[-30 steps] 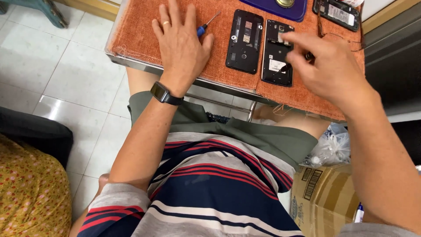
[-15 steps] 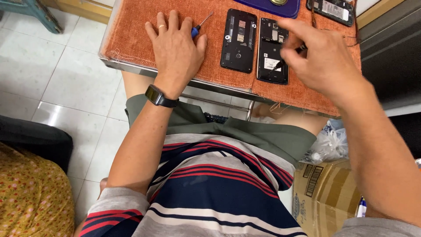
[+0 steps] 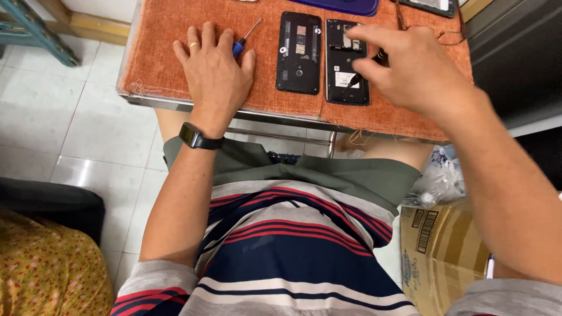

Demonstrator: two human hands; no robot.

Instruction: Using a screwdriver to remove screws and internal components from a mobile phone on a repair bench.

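Left forearm extends straight forward from the lap, a black band on the wrist; the left hand (image 3: 215, 73) lies palm down and flat on the orange woven cloth mat (image 3: 158, 64), fingers spread wide and holding nothing, a ring on one finger. Its fingers partly cover a small blue-handled screwdriver (image 3: 243, 40), whose thin metal shaft points away toward the upper right. Right arm comes in from the lower right, bent at the elbow; the right hand (image 3: 413, 70) hovers over the mat, fingers curled narrow and pinched on a small dark pointed tool (image 3: 353, 79), the tip resting on the opened black phone body (image 3: 345, 64) near a white label. Just beside it on the left, close but apart, lies a second black phone back panel (image 3: 299, 52), flat and parallel. The mat covers a metal-edged table (image 3: 275, 115). Beyond the phones, a dark blue flat case (image 3: 345, 6) sits at the far edge, cut off by the frame. On the floor to the right stands a brown cardboard box (image 3: 433, 251), with crumpled clear plastic (image 3: 439, 181) above it.
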